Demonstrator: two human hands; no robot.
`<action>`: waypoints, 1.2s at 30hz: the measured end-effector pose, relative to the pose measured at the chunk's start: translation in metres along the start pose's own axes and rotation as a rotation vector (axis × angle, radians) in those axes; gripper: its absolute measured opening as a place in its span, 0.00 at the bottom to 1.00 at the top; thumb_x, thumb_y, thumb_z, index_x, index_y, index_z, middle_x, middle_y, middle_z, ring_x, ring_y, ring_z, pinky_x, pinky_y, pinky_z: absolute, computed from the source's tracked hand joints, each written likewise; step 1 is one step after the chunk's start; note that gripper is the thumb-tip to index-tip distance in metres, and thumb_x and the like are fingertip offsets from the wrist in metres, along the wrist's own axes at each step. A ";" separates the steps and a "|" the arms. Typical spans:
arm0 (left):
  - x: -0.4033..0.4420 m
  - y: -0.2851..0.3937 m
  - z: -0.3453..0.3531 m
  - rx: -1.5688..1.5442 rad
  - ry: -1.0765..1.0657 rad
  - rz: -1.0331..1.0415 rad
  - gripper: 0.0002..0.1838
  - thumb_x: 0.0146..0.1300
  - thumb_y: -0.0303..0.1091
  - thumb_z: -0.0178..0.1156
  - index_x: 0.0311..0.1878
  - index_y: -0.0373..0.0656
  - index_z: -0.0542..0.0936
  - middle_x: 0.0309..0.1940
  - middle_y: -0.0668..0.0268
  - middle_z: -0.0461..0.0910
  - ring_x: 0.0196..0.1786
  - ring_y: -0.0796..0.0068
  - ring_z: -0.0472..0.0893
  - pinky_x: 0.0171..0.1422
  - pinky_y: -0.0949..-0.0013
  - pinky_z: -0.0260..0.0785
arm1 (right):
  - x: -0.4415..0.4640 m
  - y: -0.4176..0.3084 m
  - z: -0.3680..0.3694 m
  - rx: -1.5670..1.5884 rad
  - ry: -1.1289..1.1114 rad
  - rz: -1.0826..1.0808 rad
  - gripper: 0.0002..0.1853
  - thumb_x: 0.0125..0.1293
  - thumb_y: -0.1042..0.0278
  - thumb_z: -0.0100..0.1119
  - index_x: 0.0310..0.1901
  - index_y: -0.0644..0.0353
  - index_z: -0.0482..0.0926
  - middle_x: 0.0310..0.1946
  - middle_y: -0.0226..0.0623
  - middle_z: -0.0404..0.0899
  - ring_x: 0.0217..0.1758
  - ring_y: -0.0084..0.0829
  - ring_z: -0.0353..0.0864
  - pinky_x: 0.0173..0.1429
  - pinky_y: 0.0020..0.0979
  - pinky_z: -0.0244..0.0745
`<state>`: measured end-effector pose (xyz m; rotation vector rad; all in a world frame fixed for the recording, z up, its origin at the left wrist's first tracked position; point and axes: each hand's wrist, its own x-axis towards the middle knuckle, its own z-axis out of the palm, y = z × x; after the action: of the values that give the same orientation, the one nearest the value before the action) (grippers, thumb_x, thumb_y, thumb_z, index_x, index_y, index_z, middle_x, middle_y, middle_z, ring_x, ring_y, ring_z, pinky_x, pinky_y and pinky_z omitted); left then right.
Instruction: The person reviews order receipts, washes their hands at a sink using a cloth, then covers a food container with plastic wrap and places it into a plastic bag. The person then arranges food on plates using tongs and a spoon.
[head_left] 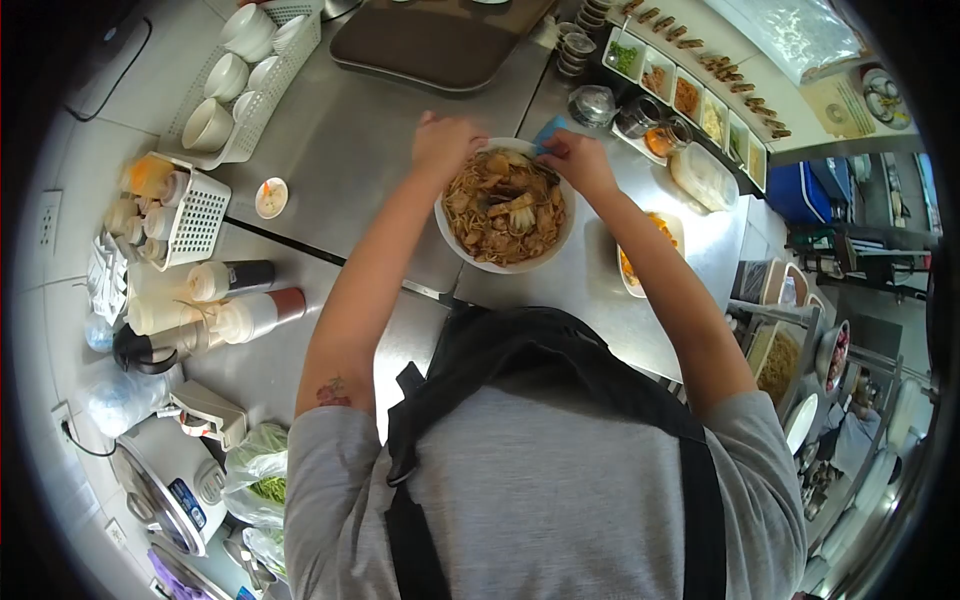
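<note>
A white bowl (451, 243) full of noodles with meat and vegetable pieces (508, 210) stands on the steel counter (330, 150). My left hand (446, 145) is at the bowl's upper left rim, its fingers slightly blurred; whether they hold anything cannot be made out. At the upper right rim, my right hand (578, 157) is closed on a blue cloth (549, 130), which shows beside the fingers.
Left are a basket of white bowls (247, 130), a small cup (271, 198), a bottle basket (205, 220) and sauce bottles (260, 315). A brown tray (430, 45) lies beyond. Right are an oval dish (676, 232), a lidded container (702, 177) and topping trays (686, 97).
</note>
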<state>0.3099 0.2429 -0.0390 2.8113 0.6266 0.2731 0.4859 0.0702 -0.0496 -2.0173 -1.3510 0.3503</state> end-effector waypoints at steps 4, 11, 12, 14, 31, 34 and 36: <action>-0.007 0.000 0.001 0.007 0.067 0.012 0.09 0.60 0.43 0.58 0.39 0.59 0.86 0.30 0.72 0.80 0.42 0.69 0.80 0.51 0.61 0.61 | -0.026 0.002 -0.004 -0.033 0.090 0.062 0.12 0.50 0.68 0.69 0.34 0.61 0.78 0.26 0.44 0.81 0.29 0.40 0.82 0.36 0.36 0.76; -0.013 0.003 0.005 -0.089 0.097 -0.039 0.09 0.61 0.43 0.58 0.39 0.58 0.86 0.33 0.70 0.83 0.38 0.64 0.81 0.51 0.60 0.65 | -0.065 -0.008 -0.011 -0.088 0.153 0.182 0.13 0.52 0.68 0.69 0.36 0.63 0.77 0.23 0.43 0.80 0.27 0.41 0.81 0.34 0.37 0.76; -0.015 0.004 0.003 -0.082 0.089 -0.061 0.09 0.61 0.43 0.58 0.39 0.58 0.85 0.33 0.69 0.83 0.37 0.63 0.81 0.50 0.59 0.66 | -0.070 -0.010 -0.010 -0.097 0.166 0.217 0.13 0.51 0.68 0.69 0.36 0.63 0.77 0.23 0.43 0.80 0.27 0.41 0.82 0.34 0.37 0.76; -0.021 0.007 0.001 -0.067 0.076 -0.106 0.09 0.61 0.43 0.58 0.39 0.58 0.85 0.32 0.67 0.83 0.37 0.61 0.81 0.48 0.57 0.69 | -0.081 -0.015 -0.007 -0.113 0.191 0.285 0.14 0.51 0.67 0.69 0.36 0.62 0.77 0.23 0.44 0.80 0.27 0.41 0.82 0.34 0.37 0.77; 0.003 0.010 0.008 -0.041 0.000 -0.010 0.10 0.60 0.41 0.57 0.42 0.60 0.85 0.36 0.65 0.82 0.44 0.61 0.80 0.46 0.57 0.72 | -0.036 -0.006 -0.005 -0.121 0.091 0.093 0.12 0.51 0.67 0.69 0.31 0.63 0.77 0.24 0.44 0.81 0.31 0.42 0.83 0.36 0.36 0.77; -0.012 0.014 0.003 -0.034 -0.009 -0.122 0.10 0.61 0.42 0.57 0.42 0.59 0.85 0.37 0.65 0.82 0.45 0.64 0.81 0.47 0.59 0.73 | -0.067 -0.008 -0.003 -0.125 0.195 0.171 0.12 0.52 0.67 0.70 0.30 0.63 0.75 0.23 0.44 0.81 0.29 0.42 0.83 0.34 0.36 0.77; -0.016 0.019 -0.004 -0.051 -0.060 -0.209 0.10 0.61 0.42 0.57 0.42 0.59 0.85 0.38 0.66 0.83 0.45 0.64 0.81 0.48 0.60 0.73 | -0.082 -0.011 -0.004 -0.107 0.254 0.228 0.12 0.52 0.67 0.70 0.30 0.63 0.75 0.23 0.44 0.81 0.28 0.41 0.83 0.33 0.36 0.77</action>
<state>0.3021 0.2201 -0.0320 2.6669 0.8776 0.1615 0.4448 -0.0022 -0.0514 -2.2252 -1.0068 0.1177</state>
